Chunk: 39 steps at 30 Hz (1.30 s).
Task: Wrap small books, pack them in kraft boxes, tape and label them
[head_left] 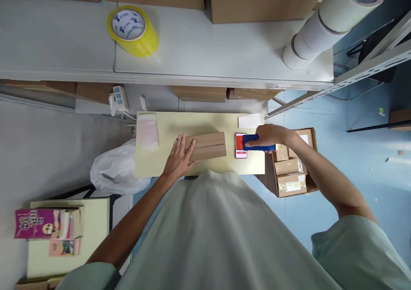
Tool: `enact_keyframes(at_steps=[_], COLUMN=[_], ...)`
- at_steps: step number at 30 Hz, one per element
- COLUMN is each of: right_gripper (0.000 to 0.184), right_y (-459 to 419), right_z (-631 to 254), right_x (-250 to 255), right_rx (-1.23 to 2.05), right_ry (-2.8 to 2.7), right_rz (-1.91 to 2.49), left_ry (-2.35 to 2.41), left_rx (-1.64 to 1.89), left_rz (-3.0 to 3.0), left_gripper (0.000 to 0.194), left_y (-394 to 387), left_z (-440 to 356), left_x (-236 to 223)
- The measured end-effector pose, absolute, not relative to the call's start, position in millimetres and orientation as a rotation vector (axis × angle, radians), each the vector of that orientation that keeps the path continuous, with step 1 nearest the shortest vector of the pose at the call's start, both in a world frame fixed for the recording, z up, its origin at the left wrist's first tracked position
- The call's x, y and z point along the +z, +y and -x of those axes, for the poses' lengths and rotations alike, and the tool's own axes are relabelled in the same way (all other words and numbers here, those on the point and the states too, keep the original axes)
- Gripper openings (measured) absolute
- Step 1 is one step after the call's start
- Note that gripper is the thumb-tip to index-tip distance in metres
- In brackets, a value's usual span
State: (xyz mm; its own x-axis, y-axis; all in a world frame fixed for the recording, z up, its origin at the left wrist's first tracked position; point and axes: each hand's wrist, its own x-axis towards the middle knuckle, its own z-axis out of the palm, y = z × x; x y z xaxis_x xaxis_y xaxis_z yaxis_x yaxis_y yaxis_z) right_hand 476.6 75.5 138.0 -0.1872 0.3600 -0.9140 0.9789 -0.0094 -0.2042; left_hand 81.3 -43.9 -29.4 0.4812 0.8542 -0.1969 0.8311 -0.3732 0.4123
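My left hand (178, 158) lies with fingers spread on the left end of a small, flat cardboard box (210, 146). A seam runs along the top of this box. To the right, my right hand (268, 136) is closed around a blue tape dispenser (260, 142) with a red end pointing left. That red end covers part of a phone (241, 153) with a lit pinkish screen, lying on the pale yellow table (199, 166). Whether the dispenser touches the phone I cannot tell.
White slips (249, 121) and a pinkish paper stack (148, 130) lie on the table. An open carton (313, 141) of taped parcels stands at right. A white plastic bag (117, 168) hangs at left. The shelf (208, 67) ahead carries yellow tape (141, 37) and white rolls (316, 35).
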Motion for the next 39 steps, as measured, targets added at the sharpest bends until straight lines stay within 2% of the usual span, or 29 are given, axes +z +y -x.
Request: enact_keyframes(at_steps=[8, 16, 24, 31, 39], right_gripper=[0.051, 0.053, 0.042, 0.034, 0.031], right_y=[73, 62, 43, 31, 17], right_z=[-457, -436, -413, -397, -377], right_x=[94, 71, 65, 65, 71], right_rx=[-1.002, -0.861, -0.836, -0.771, -0.649], right_ry=[1.751, 1.871, 1.900, 1.907, 1.894], right_rz=[-1.405, -1.406, -1.484, -1.590, -1.678], left_ry=[1.404, 1.414, 1.409, 1.386, 1.326], left_rx=[0.054, 0.033, 0.022, 0.063, 0.128], left_rz=[-2.294, -2.342, -2.382, -2.408, -2.458], left_gripper=[0.107, 0.103, 0.093, 0.101, 0.098], left_y=[-42, -41, -40, -38, -35], left_z=[-83, -82, -79, -75, -64], left_x=[-26, -30, -33, -35, -36])
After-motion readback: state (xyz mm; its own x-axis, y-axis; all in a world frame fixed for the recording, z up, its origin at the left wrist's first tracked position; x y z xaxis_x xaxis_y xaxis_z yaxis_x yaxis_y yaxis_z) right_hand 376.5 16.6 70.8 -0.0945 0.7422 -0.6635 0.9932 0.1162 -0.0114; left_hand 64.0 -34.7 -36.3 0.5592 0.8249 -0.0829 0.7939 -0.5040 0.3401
